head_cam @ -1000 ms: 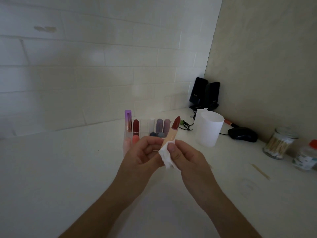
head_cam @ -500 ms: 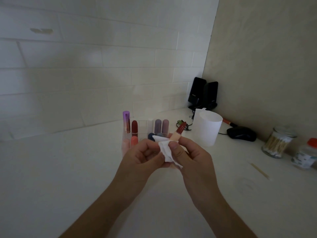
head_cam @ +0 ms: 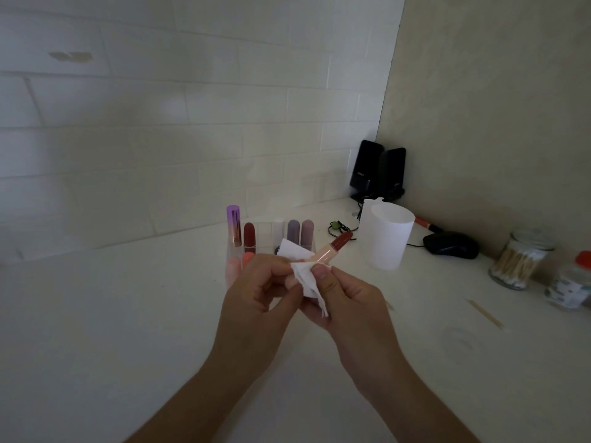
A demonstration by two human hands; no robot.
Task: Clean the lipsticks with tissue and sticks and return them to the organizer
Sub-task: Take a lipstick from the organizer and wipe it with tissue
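Note:
An open lipstick (head_cam: 332,249) with a peach tube and dark red tip points up and to the right, held between both hands. My left hand (head_cam: 256,289) grips its lower end, which is hidden in the fingers. My right hand (head_cam: 345,298) pinches a white tissue (head_cam: 305,276) around the tube. Just behind stands the clear organizer (head_cam: 267,238) with several lipsticks: a purple one (head_cam: 233,225), a dark red one (head_cam: 248,235) and two greyish ones (head_cam: 300,232).
A white cup (head_cam: 385,238) stands right of the organizer. Beyond it lie a black mouse (head_cam: 451,246), black speakers (head_cam: 377,171) and a cable. A jar of cotton swabs (head_cam: 519,260), a small bottle (head_cam: 572,284) and a wooden stick (head_cam: 486,314) are at the right.
The lipstick has tilted from nearly upright to leaning right. The tissue has shifted along the tube and both hands turned slightly.

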